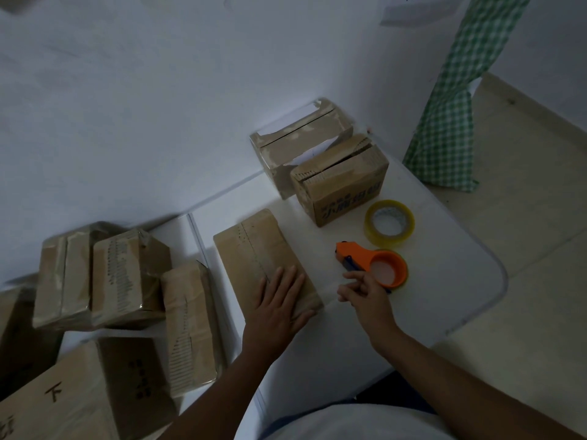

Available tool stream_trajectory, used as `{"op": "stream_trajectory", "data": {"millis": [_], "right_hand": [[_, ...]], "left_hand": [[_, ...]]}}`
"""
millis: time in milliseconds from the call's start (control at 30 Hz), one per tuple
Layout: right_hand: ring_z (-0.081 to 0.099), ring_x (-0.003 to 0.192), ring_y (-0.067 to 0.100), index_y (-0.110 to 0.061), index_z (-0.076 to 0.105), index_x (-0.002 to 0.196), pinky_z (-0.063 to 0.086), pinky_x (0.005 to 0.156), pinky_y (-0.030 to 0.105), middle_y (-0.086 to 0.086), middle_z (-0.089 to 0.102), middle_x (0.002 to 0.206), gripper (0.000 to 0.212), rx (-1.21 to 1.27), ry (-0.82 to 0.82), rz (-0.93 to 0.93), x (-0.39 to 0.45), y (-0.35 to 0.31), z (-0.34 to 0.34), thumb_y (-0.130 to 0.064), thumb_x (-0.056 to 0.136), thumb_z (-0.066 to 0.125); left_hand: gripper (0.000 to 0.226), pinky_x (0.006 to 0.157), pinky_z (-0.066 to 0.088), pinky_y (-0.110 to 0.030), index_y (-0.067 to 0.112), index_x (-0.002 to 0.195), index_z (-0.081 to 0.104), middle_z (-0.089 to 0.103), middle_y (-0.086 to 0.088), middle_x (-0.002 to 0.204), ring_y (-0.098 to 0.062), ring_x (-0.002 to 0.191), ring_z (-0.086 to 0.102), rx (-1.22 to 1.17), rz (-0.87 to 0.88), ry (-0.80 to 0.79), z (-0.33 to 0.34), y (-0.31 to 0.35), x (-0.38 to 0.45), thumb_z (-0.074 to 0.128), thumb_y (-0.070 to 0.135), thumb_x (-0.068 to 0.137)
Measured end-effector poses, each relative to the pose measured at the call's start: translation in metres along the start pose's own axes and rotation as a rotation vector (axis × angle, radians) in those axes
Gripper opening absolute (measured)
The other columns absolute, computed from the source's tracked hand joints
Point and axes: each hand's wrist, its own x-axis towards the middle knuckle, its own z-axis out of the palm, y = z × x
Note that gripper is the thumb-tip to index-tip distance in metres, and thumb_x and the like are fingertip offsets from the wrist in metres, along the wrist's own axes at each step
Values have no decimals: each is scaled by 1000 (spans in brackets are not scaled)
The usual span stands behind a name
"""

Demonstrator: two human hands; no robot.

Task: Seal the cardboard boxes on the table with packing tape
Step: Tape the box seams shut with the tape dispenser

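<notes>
— Where is the box relative to your hands?

— Your left hand (pixel 279 304) lies flat, fingers straight, pressing the near end of the long brown cardboard box (pixel 265 260) in the middle of the white table (pixel 444 281). Your right hand (pixel 365 296) hovers just beside the box's right corner, fingers loosely curled; whether it pinches clear tape, you cannot tell.

— And the tape?

— The orange plastic tape dispenser (pixel 374 265) lies on the table just beyond your right hand. A round yellowish tape roll (pixel 389 223) sits flat behind it, near two small upright boxes (pixel 340 182). A pile of glossy taped boxes (pixel 127 281) lies to your left.
</notes>
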Motion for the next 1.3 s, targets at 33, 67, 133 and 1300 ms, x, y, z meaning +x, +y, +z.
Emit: {"op": "stream_trajectory", "data": {"millis": [33, 67, 133, 1300], "right_hand": [[66, 71, 8, -11, 60, 105, 48, 68, 14, 5, 64, 76, 19, -2, -13, 15, 1, 0, -1, -2, 89, 64], [66, 70, 5, -11, 61, 106, 48, 65, 11, 6, 64, 78, 18, -4, -30, 37, 2, 0, -2, -3, 90, 63], [65, 69, 0, -11, 62, 106, 47, 64, 12, 4, 67, 82, 14, -24, -63, 91, 5, -2, -3, -7, 93, 61], [60, 86, 15, -12, 61, 93, 49, 73, 24, 0, 63, 90, 9, -298, -198, -158, 28, 20, 37, -13, 98, 54]], "left_hand": [[72, 119, 17, -51, 16, 154, 29, 22, -5, 163, -26, 151, 16, 25, 4, -3, 0, 1, 0, 31, 63, 99], [72, 118, 19, -51, 15, 153, 30, 23, -6, 162, -28, 150, 19, 52, 11, -6, 0, 3, 0, 31, 62, 99], [71, 116, 22, -52, 12, 152, 32, 27, -9, 160, -31, 148, 24, 96, 23, -2, -1, 6, 0, 29, 61, 99], [92, 116, 17, -60, 17, 159, 10, 9, -4, 166, -30, 152, 7, 138, 138, -48, 6, -11, -8, 57, 55, 89]]}}
